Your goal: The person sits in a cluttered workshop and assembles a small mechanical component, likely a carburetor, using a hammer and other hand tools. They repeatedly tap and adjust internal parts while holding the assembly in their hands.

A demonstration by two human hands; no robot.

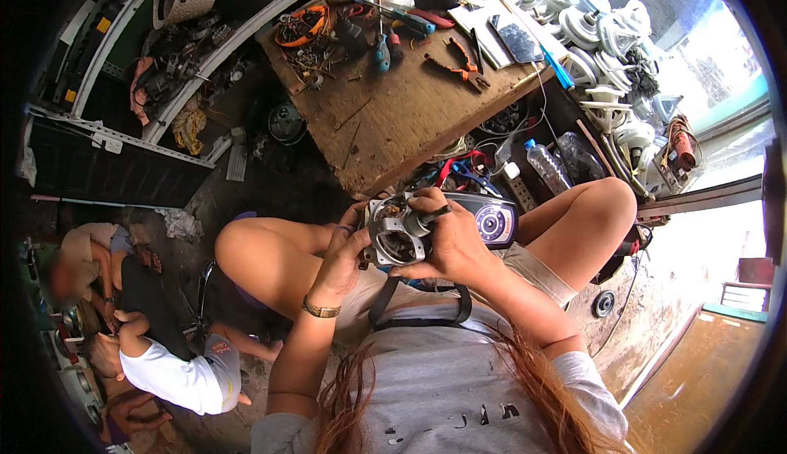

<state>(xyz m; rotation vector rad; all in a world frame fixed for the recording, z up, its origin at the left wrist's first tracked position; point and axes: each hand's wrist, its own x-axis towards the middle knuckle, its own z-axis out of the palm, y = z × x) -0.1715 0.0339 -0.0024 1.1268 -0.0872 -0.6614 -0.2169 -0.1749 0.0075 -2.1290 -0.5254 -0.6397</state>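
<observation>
Above my lap I hold a small metal electric motor [399,231] with an open silver frame, its dark inner parts showing. My left hand [343,255] is closed round its left side, thumb along the rim. On the other side, my right hand [457,242] is closed against the motor, its fingers by a short dark rod [436,214] that sticks out over the frame. Whether the rod belongs to the motor or is a separate piece, I cannot tell. Right behind my right hand is a dark device with a round speaker-like face [492,223].
A wooden workbench [381,118] ahead bears pliers [463,67], screwdrivers [383,52], a phone [518,38] and tangled wires [305,31]. White fan-motor parts [602,31] pile up at far right, near a plastic bottle [548,167]. Other people [176,372] sit at lower left.
</observation>
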